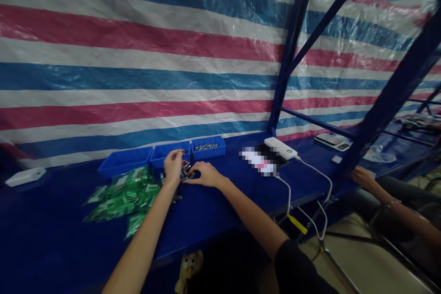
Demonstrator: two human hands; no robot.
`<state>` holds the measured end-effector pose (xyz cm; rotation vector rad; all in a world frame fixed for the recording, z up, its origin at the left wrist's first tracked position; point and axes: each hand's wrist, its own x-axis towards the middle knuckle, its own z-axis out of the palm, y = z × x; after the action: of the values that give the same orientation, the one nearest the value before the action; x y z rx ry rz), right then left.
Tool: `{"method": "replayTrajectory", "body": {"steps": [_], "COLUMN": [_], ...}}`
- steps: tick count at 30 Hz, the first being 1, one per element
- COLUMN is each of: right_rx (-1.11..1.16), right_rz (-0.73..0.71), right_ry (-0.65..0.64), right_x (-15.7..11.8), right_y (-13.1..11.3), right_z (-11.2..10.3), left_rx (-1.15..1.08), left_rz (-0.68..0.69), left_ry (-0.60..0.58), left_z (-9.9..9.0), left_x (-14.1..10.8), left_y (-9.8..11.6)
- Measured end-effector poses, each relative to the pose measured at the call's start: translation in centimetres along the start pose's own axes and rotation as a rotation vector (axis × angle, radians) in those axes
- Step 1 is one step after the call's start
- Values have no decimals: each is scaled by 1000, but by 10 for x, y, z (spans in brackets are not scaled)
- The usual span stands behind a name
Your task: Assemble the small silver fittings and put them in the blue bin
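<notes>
My left hand [173, 168] is over the table beside a pile of small dark and silvery metal parts [186, 172]. Its fingers are bent together, and whatever they hold is too small to name. From the right, my right hand [207, 175] reaches into the same pile, thumb and fingers curled round some of the parts. Just left of my left hand lies a heap of clear bags with green contents [127, 193]. Behind the hands stand a blue bin [160, 158], partly hidden by my left hand, and another blue bin [208, 148] with small metal pieces.
A third blue bin [126, 161] stands at the left, with a white device [25, 177] farther out. Right of my hands lie a phone [260, 161], a white power bank [280, 148] and cables [289, 193]. Beyond a blue post [389, 82], another person's hand [363, 177] shows.
</notes>
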<state>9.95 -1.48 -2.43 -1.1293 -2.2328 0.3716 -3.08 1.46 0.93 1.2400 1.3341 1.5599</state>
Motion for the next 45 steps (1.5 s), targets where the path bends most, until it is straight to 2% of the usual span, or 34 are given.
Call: {"method": "replayTrajectory", "body": {"steps": [8,14,22,30,35,37,42,45], "right_rx": [-74,-27,-83,-73,-104,-114,-152,-178], "right_rz": [38,56,217,221,202,199,250,267], "right_ry": [16,62,72,71,76,76,65,73], "right_x": [-1,0,-1,-1,0,0,-1,0], "right_y": [0,1,-4,-3,-3,-2,0,2], "right_z": [-4,-6,-10,-8,-6,-6,-9,-9], "left_rx": [12,96,170,127,160,246,773,942], "left_rz": [40,107,127,103,129,159,302,371], "left_ry": [33,8,-49,-29,-59,-74,-85,-138], "left_z": [-1,3,7,5,6,5,1,0], "left_x": [2,-1,-5,-4,-4,-6,-16,-22], "left_y": [-3,-8,-11,-11,-12,-10,4,13]}}
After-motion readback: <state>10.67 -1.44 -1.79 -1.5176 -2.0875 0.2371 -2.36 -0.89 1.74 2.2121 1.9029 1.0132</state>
